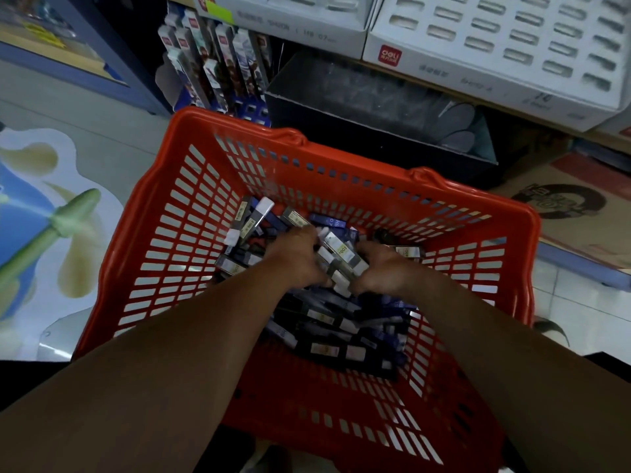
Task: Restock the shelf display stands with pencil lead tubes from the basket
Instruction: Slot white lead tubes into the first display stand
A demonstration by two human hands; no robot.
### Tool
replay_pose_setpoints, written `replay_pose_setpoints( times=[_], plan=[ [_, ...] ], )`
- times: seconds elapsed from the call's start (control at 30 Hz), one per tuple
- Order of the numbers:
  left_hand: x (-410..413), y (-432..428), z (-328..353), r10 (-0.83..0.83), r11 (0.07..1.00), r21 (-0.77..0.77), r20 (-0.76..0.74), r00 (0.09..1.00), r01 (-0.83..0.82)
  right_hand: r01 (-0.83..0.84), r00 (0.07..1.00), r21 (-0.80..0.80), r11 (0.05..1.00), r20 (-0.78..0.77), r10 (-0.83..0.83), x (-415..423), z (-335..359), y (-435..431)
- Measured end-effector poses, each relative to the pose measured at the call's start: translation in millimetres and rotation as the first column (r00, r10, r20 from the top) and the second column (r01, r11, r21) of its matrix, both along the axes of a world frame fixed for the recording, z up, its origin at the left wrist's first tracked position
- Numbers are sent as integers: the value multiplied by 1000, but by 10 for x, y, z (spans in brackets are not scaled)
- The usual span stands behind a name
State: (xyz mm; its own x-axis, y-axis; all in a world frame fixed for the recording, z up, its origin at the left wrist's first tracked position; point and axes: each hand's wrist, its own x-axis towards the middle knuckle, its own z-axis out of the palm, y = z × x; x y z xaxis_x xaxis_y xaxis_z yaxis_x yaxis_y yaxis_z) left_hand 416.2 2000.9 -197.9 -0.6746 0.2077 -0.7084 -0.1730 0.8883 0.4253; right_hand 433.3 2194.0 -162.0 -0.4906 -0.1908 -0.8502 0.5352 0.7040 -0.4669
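Red basket (454,187) low in front of shelf; pencil lead tubes (327,319) heaped loose across its bottom; small bundle (341,257) lifted at heap top.
Left hand (297,254) curled round bundle from left; right hand (382,268) curled on it from right; both gripping.
Judged: tubes light, stiff, smooth, likely slippery, apt to slide out of bunch; squeeze across long sides, tubes parallel, modest handful.
Room: pale tiled floor (85,107) with printed sticker (34,216); shelf (495,107) carrying white slotted display stands (512,46), slot fill unclear; dark bin (341,97) beneath.
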Motion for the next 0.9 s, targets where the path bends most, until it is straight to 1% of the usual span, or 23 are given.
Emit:
replay_pose_setpoints(
  times=[0.07,0.13,0.2,0.33,0.43,0.5,0.57,0.63,0.67,0.7,0.73,0.77,0.8,0.83,0.87,0.9],
  plan=[
    [54,10,-10,-114,993,-43,-28,993,113,-101,995,24,995,17,101,-7,10,-4],
    [102,-40,-2,-198,977,-82,12,980,199,-96,995,35,995,29,95,-21,50,-10],
    [136,-140,-2,-241,966,-94,25,970,242,-36,999,50,998,34,35,-41,85,-4],
    [129,-244,13,-260,960,-110,-23,965,256,67,994,36,997,81,-70,-28,114,23],
    [73,-237,43,-338,935,-131,-63,939,328,185,977,9,983,108,-185,-7,95,56],
    [28,-269,82,-417,899,-191,-95,904,394,221,969,27,975,110,-223,3,106,86],
    [3,-334,114,-488,856,-272,-140,862,440,263,961,50,963,71,-266,25,103,120],
    [14,-408,174,-535,821,-347,-187,824,454,366,929,23,930,44,-367,61,117,139],
    [41,-449,189,-530,820,-375,-210,822,433,423,905,-6,906,59,-422,82,136,137],
    [72,-484,197,-496,840,-375,-236,836,392,468,881,-35,883,92,-464,115,152,133],
    [114,-511,202,-416,883,-342,-249,874,323,502,860,-51,863,133,-493,156,165,126],
    [160,-530,203,-289,939,-260,-233,929,227,539,834,-58,841,174,-523,208,182,107],
    [202,-532,214,-135,983,-143,-158,978,112,578,804,-54,815,208,-557,260,205,84],
    [236,-517,223,8,1000,-21,-44,999,-9,618,771,-51,784,235,-592,307,217,63],
    [266,-483,257,124,988,83,79,989,-130,655,738,-49,754,257,-624,345,216,42],
    [293,-428,320,204,958,162,205,957,-238,683,712,-58,728,276,-646,380,220,19]
  ],
)
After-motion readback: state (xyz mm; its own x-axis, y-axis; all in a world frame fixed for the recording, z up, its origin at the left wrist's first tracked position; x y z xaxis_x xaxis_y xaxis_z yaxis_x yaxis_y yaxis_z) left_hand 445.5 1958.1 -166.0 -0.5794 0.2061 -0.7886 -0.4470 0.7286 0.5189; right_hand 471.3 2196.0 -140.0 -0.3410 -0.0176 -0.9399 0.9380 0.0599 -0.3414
